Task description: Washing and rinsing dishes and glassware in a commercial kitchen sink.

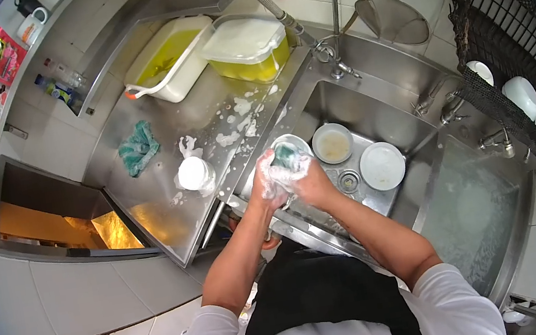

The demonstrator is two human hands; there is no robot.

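Observation:
Over the near left edge of a steel sink, my left hand grips the side of a white bowl. My right hand, covered in suds, presses a green scrubbing pad into that bowl. Inside the sink, beside the drain, sit a white bowl with cloudy liquid and a round white dish. To the left, on the steel counter, a white cup or small stack of dishes stands in foam, and a crumpled green cloth lies behind it.
A white tub of yellow-green liquid and a lidded plastic container stand at the counter's back. The faucet rises behind the sink. Rightward are a water-filled basin and a black wire rack holding white bowls.

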